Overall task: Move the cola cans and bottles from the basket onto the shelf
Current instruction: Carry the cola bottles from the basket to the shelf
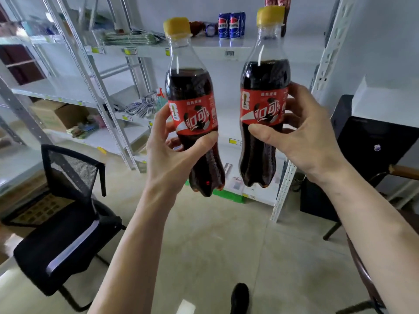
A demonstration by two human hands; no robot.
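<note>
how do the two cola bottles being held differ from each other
The left bottle sits lower in the view than the right bottle. The left bottle tilts, its base swinging right, while the right bottle stands nearly upright. The left hand wraps the left bottle below its label; the right hand grips the right bottle at label height. Both have yellow caps, red labels and dark cola, and neither is on the shelf yet.

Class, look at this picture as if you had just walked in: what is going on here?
A person holds two cola bottles upright in the air, one in each hand. The left hand grips the left bottle, the right hand grips the right bottle. Both have yellow caps and red labels. They face a white shelf where blue cans already stand. Neither bottle is on the shelf yet.
</note>
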